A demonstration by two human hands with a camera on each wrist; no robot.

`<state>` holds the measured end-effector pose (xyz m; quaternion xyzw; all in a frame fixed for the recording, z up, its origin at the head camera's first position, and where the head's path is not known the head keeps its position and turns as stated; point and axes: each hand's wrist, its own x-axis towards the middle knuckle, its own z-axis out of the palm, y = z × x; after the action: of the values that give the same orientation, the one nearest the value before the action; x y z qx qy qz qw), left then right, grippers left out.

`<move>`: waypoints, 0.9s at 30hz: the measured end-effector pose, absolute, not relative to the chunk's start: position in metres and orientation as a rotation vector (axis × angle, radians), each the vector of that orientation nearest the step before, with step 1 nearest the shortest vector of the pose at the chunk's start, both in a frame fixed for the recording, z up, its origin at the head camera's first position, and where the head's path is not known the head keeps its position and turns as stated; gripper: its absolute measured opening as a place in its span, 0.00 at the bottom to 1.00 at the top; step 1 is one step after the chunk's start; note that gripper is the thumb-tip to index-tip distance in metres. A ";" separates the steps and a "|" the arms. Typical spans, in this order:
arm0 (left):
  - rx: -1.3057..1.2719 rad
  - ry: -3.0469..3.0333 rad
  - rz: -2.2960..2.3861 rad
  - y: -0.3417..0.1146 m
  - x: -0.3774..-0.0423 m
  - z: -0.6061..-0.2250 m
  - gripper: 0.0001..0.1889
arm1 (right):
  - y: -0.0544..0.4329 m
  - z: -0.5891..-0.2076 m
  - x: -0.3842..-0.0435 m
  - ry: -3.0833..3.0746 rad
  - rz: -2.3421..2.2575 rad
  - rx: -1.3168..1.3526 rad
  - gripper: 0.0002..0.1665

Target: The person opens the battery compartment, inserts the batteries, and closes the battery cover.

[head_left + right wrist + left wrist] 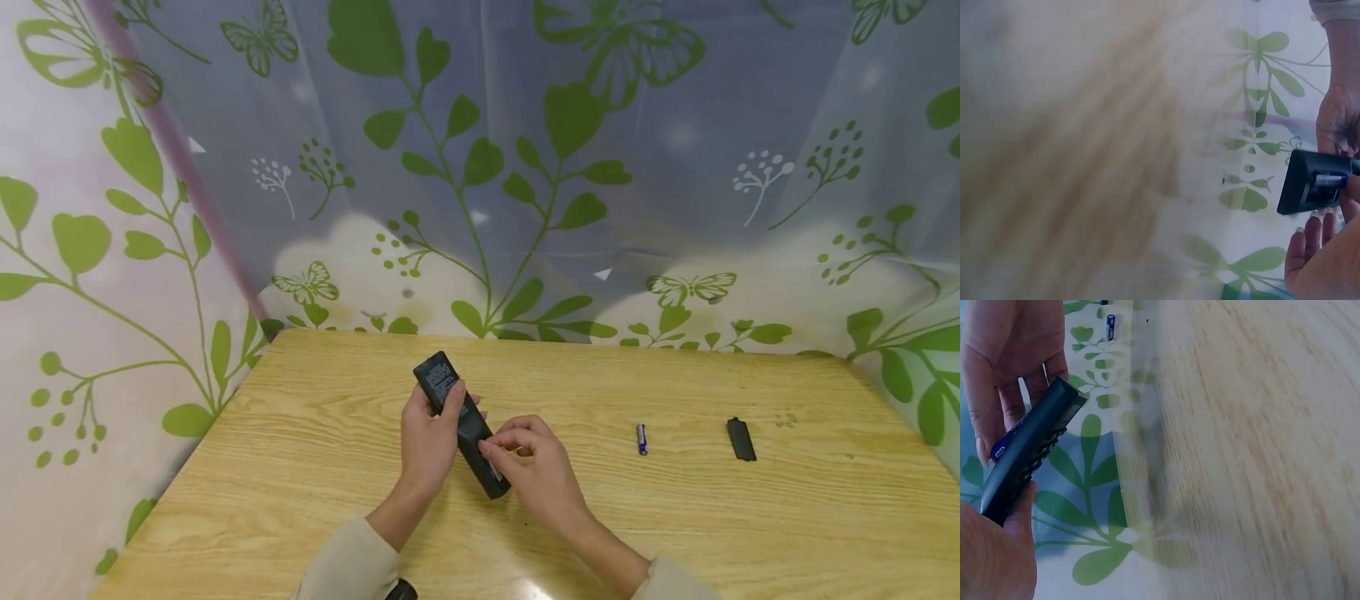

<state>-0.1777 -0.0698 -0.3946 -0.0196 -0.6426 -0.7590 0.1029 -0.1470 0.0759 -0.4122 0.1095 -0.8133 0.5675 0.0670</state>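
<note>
In the head view my left hand (431, 437) grips a black remote control (471, 429), its back turned up and its thumb lying along the label side. At the lower end the battery compartment is uncovered. There my right hand (540, 467) pinches a blue battery (1010, 436), seen in the left wrist view against the back of the remote. The right wrist view shows the battery's silver and blue body in the compartment (1325, 187), partly hidden by the fingers. A second blue battery (642, 439) lies on the table to the right, apart from both hands.
Farther right on the wooden table (315, 417) lies a black battery cover (741, 439). A curtain (675, 183) printed with leaves and butterflies hangs behind the table and along its left side. Part of a dark object (402, 590) shows by the left sleeve.
</note>
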 end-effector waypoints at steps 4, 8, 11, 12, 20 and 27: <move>-0.054 -1.883 -2.237 -0.069 -0.177 -0.394 0.19 | 0.074 -0.414 -0.146 -2.406 1.858 0.268 0.09; -0.048 -1.887 -2.211 -0.068 -0.177 -0.394 0.18 | 0.074 -0.415 -0.146 -2.394 2.022 0.124 0.14; -0.048 -1.897 -2.186 -0.068 -0.177 -0.394 0.17 | 0.074 -0.417 -0.146 -2.412 2.167 -0.002 0.24; -0.046 -1.901 -2.180 -0.067 -0.177 -0.394 0.17 | 0.074 -0.417 -0.147 -2.422 2.207 -0.030 0.27; -0.033 -1.875 -2.198 -0.063 -0.178 -0.394 0.17 | 0.076 -0.420 -0.145 -2.527 2.500 0.040 0.42; -0.028 -1.860 -2.217 -0.061 -0.178 -0.396 0.17 | 0.076 -0.422 -0.145 -2.487 2.542 0.071 0.40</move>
<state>-0.1778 -0.0615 -0.3960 -0.0096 -0.6378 -0.7602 0.1234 -0.1449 0.0758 -0.4223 0.0196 -0.6842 0.6992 -0.2063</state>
